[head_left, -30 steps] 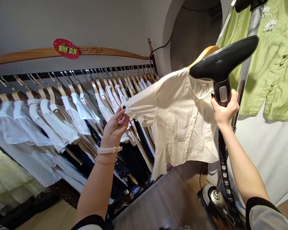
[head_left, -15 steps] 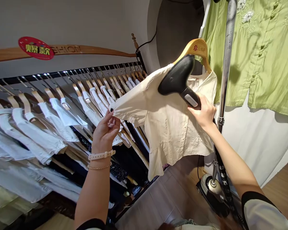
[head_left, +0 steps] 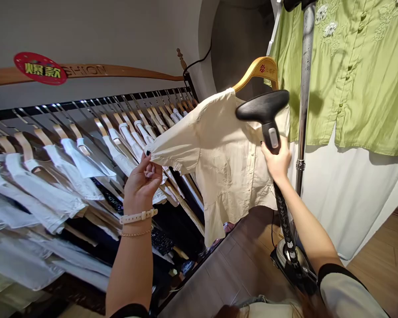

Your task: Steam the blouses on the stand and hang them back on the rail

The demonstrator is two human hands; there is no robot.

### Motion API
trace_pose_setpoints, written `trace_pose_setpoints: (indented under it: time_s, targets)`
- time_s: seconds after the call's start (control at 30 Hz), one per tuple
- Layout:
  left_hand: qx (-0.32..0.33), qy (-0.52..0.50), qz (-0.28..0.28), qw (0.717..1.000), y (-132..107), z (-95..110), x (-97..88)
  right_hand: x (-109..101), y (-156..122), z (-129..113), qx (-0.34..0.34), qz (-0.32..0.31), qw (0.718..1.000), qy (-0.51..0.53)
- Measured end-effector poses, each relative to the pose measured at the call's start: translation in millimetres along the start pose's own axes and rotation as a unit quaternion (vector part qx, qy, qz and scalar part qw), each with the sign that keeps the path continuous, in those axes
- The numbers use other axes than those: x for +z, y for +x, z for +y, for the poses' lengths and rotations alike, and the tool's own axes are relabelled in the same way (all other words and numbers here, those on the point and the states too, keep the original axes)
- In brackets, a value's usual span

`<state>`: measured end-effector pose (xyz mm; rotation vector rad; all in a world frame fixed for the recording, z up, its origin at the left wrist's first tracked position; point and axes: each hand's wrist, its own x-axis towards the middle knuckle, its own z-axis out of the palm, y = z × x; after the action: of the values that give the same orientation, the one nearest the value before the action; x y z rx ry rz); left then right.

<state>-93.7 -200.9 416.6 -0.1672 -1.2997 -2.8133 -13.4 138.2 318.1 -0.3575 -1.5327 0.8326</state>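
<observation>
A cream button-front blouse (head_left: 219, 150) hangs on a wooden hanger (head_left: 252, 73) in the middle of the view. My left hand (head_left: 146, 179) pinches the cuff of its sleeve and holds the sleeve stretched out to the left. In my right hand (head_left: 278, 161) is the handle of a black garment steamer head (head_left: 263, 108). The head lies level across the upper front of the blouse, near the neckline, hiding part of it. Whether it touches the cloth I cannot tell. A dark patterned hose (head_left: 285, 221) runs down from the handle.
A rack of white and dark clothes (head_left: 69, 176) fills the left side. The steamer's metal pole (head_left: 305, 88) rises right of the blouse from its base (head_left: 285, 265) on the wooden floor. Behind the pole hang a green blouse (head_left: 368, 88) and white cloth (head_left: 351, 190).
My right hand has turned the steamer head from a steep slant to nearly level and shifted it right toward the neckline. The left hand keeps its pinch on the cuff. The view has shifted slightly.
</observation>
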Motion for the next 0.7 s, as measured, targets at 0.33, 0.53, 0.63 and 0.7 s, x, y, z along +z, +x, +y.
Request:
trace_pose_setpoints:
  time_s: [0.33,0.53,0.63,0.7]
  targets:
    - [0.002,-0.074,0.035,0.997,-6.3,-3.5,8.5,-0.6,-19.9,-9.9,-0.003,-0.085,0.996,-0.032]
    - [-0.012,-0.111,0.017,0.994,-2.2,-5.1,2.9,-16.5,-0.2,-19.6,-0.003,-0.072,0.997,0.018]
    - [-0.007,-0.121,0.002,0.993,2.6,-7.6,2.1,-16.1,-1.2,-31.0,-0.046,-0.139,0.989,0.029]
    - [-0.002,-0.123,0.007,0.992,4.6,-8.2,1.6,-16.6,-4.2,-30.9,-0.035,-0.156,0.987,-0.018]
